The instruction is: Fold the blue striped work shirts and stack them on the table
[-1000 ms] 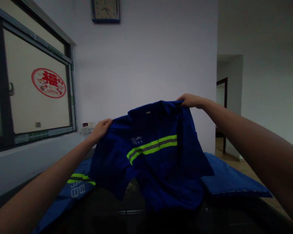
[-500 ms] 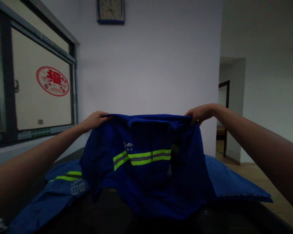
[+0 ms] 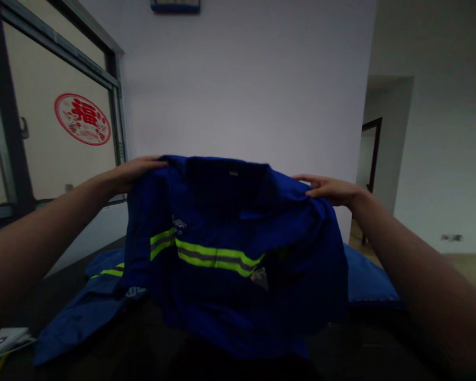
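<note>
A dark blue work jacket (image 3: 218, 222) with yellow-green and grey reflective stripes hangs in front of me, its collar at the top and a small label inside the neck. My left hand (image 3: 140, 168) grips the fabric at the left shoulder, its fingers partly hidden by the cloth. At the right shoulder, my right hand (image 3: 327, 189) pinches the jacket between thumb and fingers. The jacket's lower part sags toward the dark table (image 3: 135, 344). A small pale patch shows near the right end of the chest stripe.
Another blue garment (image 3: 79, 317) with a reflective stripe lies on the table at left. More blue fabric (image 3: 368, 280) lies at right behind the jacket. A white object (image 3: 6, 341) sits at the lower left. A window (image 3: 59, 106) and a wall (image 3: 241, 95) stand beyond.
Both hands have shifted, the left upward and leftward. The jacket has risen and opened at the neck, so its collar and inner label now show. My view has tilted down slightly.
</note>
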### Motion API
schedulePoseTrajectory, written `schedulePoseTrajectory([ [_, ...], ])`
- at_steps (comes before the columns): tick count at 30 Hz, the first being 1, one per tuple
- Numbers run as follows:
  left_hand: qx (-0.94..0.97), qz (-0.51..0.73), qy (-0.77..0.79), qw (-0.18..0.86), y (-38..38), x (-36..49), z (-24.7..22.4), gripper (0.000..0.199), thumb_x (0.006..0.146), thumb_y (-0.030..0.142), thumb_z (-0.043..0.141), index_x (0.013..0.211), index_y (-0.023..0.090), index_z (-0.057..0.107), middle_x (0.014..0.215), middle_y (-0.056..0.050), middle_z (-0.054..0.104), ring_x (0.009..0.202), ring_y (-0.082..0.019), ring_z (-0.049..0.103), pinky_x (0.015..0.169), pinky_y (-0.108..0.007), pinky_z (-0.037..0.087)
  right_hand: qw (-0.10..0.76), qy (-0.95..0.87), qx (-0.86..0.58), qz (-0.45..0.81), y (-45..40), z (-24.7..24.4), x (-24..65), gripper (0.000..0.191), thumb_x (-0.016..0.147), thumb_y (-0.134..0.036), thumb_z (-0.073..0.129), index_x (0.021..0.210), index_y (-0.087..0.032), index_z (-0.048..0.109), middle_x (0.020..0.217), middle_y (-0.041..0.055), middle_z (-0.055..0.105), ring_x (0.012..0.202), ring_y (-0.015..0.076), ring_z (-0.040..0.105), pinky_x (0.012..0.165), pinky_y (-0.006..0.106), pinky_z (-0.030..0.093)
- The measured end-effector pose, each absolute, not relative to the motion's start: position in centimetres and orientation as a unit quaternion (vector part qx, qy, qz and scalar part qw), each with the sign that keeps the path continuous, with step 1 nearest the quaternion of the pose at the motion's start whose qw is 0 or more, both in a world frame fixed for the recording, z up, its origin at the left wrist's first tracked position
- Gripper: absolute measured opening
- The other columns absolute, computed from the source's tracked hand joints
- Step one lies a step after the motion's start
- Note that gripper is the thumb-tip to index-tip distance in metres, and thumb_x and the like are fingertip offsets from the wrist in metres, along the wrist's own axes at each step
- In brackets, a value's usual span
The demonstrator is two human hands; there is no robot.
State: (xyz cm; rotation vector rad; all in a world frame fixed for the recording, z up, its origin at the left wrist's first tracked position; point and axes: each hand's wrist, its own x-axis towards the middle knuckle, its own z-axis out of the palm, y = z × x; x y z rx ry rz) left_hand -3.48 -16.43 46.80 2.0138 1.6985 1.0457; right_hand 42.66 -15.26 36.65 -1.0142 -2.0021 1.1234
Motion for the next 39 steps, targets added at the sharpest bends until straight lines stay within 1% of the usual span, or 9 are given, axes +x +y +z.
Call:
schedulePoseTrajectory([
  [3, 0.597, 0.236, 0.638, 0.426, -16.5, -4.5, 40.4, 0.022, 0.073, 0.021, 0.070, 0.090, 0.007, 0.068, 0.074, -0.007, 0.072, 0.072, -0.023, 0.068, 0.069, -0.036, 0.054, 0.219, -0.757, -0.373, 0.489, -13.5, 29.4, 40.9, 0.054, 0.078, -0.019, 0.058, 0.131, -0.019, 0.050, 0.108, 0.0087, 0.069, 0.087, 0.0174, 0.068, 0.078, 0.032, 0.055],
  [5, 0.570, 0.186, 0.639, 0.483, -16.7, -5.1, 34.5, 0.019, 0.060, 0.014, 0.077, 0.076, 0.011, 0.070, 0.062, -0.002, 0.068, 0.064, -0.022, 0.067, 0.060, -0.030, 0.053, 0.129, -0.790, -0.401, 0.445, -12.8, 24.1, 39.3, 0.049, 0.072, -0.014, 0.062, 0.121, -0.019, 0.060, 0.102, 0.0069, 0.070, 0.086, 0.0185, 0.067, 0.074, 0.030, 0.055],
  [8, 0.666, 0.042, 0.599, 0.442, -17.6, -5.8, 25.6, 0.011, 0.060, 0.015, 0.074, 0.070, 0.014, 0.070, 0.058, 0.001, 0.065, 0.060, -0.020, 0.064, 0.058, -0.026, 0.050, 0.023, -0.842, -0.444, 0.305, -14.0, 17.2, 36.9, 0.043, 0.067, -0.007, 0.064, 0.108, -0.017, 0.067, 0.095, 0.0072, 0.071, 0.084, 0.0214, 0.066, 0.073, 0.029, 0.052],
  [12, 0.790, -0.034, 0.544, 0.282, -19.2, -6.0, 18.5, 0.009, 0.064, 0.019, 0.066, 0.073, 0.017, 0.068, 0.068, -0.001, 0.066, 0.067, -0.019, 0.062, 0.065, -0.025, 0.047, 0.035, -0.870, -0.476, 0.121, -17.9, 12.9, 35.4, 0.027, 0.082, -0.011, 0.051, 0.102, -0.013, 0.069, 0.103, 0.0145, 0.067, 0.095, 0.0268, 0.063, 0.081, 0.036, 0.049],
  [15, 0.801, -0.030, 0.546, 0.243, -19.8, -5.4, 18.0, 0.020, 0.070, 0.025, 0.058, 0.086, 0.016, 0.065, 0.083, -0.005, 0.068, 0.077, -0.021, 0.064, 0.071, -0.027, 0.048, 0.084, -0.873, -0.479, 0.049, -19.7, 13.4, 35.5, 0.025, 0.086, -0.012, 0.047, 0.096, -0.014, 0.070, 0.105, 0.0145, 0.066, 0.100, 0.0271, 0.060, 0.087, 0.037, 0.046],
  [22, 0.802, 0.002, 0.533, 0.269, -21.1, -4.1, 20.4, 0.037, 0.081, 0.043, 0.050, 0.107, 0.016, 0.056, 0.104, -0.008, 0.067, 0.096, -0.021, 0.063, 0.085, -0.029, 0.047, 0.114, -0.832, -0.472, 0.267, -19.3, 14.0, 36.2, 0.027, 0.088, -0.030, 0.052, 0.105, -0.016, 0.067, 0.105, 0.0104, 0.070, 0.094, 0.0234, 0.064, 0.086, 0.032, 0.047],
  [28, 0.812, -0.009, 0.535, 0.232, -21.2, -4.3, 18.0, 0.033, 0.079, 0.041, 0.055, 0.100, 0.017, 0.060, 0.089, -0.005, 0.068, 0.082, -0.019, 0.064, 0.073, -0.026, 0.047, 0.156, -0.799, -0.476, 0.332, -18.7, 11.0, 35.7, 0.031, 0.082, -0.030, 0.057, 0.106, -0.013, 0.066, 0.093, 0.0098, 0.070, 0.083, 0.0216, 0.065, 0.075, 0.030, 0.049],
  [32, 0.831, 0.007, 0.527, 0.176, -21.1, -3.8, 17.8, 0.021, 0.082, 0.035, 0.049, 0.086, 0.018, 0.060, 0.079, -0.004, 0.066, 0.073, -0.018, 0.062, 0.066, -0.024, 0.043, 0.150, -0.792, -0.491, 0.332, -18.9, 10.0, 34.5, 0.020, 0.076, -0.016, 0.056, 0.090, -0.012, 0.069, 0.075, 0.0057, 0.068, 0.069, 0.0178, 0.062, 0.064, 0.027, 0.045],
  [39, 0.803, 0.118, 0.572, 0.119, -21.7, -4.0, 19.7, 0.028, 0.090, 0.040, 0.034, 0.087, 0.019, 0.053, 0.078, -0.004, 0.063, 0.072, -0.019, 0.061, 0.066, -0.027, 0.043, 0.253, -0.771, -0.512, 0.283, -19.6, 10.8, 35.0, 0.009, 0.075, -0.020, 0.060, 0.080, -0.017, 0.066, 0.080, 0.0043, 0.068, 0.077, 0.0188, 0.063, 0.073, 0.030, 0.046],
])
